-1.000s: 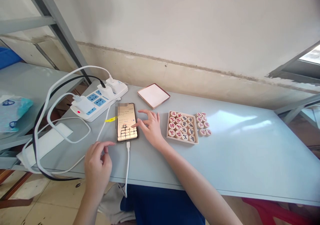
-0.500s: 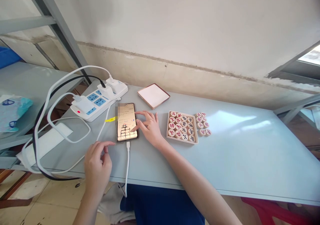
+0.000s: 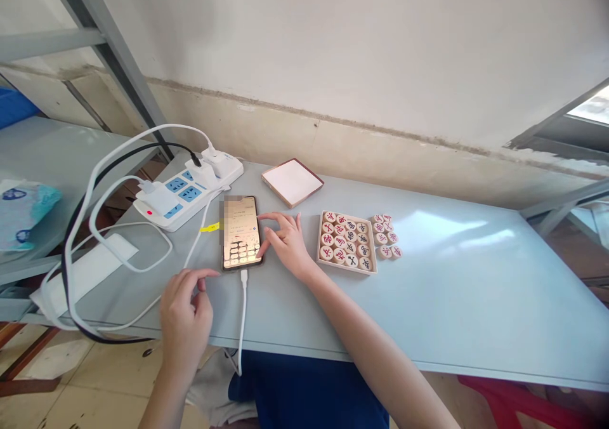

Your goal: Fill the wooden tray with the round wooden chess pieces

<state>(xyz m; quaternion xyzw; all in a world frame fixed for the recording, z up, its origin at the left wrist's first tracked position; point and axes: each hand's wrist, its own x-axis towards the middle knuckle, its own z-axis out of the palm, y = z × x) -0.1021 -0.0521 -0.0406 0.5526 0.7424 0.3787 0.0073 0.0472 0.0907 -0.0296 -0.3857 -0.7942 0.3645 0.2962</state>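
Note:
A smartphone (image 3: 240, 235) lies flat on the grey-blue table, its screen lit with a keyboard on the lower half. My right hand (image 3: 288, 245) is beside its right edge, holding nothing. The thumb tip is over the lower right of the keyboard, and the index fingertip is at the phone's upper right edge. Left of and below the phone, my left hand (image 3: 185, 305) rests by the table's front edge, loosely curled, thumb and index finger apart and nothing between them. A white charging cable (image 3: 244, 315) is plugged into the phone's bottom end.
Right of my right hand sits an open box (image 3: 347, 270) of Chinese chess pieces, with several loose pieces (image 3: 386, 238) beside it. The box lid (image 3: 292, 183) lies behind. A white power strip (image 3: 190, 191) with looping cables is at left. A red stool (image 3: 514, 403) stands below.
My right thumb has moved from the middle of the phone's keyboard toward its lower right edge. The left hand has stayed in place.

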